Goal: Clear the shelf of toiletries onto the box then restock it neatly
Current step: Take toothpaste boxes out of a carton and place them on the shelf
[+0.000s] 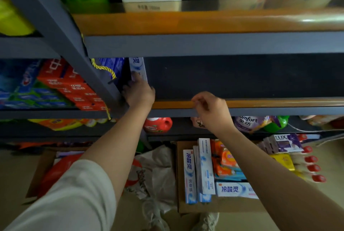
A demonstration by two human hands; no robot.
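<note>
Head view: left hand [139, 92] holds toothpaste box [138, 67].

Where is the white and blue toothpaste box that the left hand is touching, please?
In the head view, the white and blue toothpaste box stands upright at the far left of the dark middle shelf, beside the grey shelf post, under the left hand.

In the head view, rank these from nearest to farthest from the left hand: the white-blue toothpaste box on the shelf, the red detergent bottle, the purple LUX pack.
1. White-blue toothpaste box: upright at the shelf's left end, touched by the left hand.
2. Red detergent bottle: on the shelf below, just right of the forearm.
3. Purple LUX pack: far right, low down.
</note>
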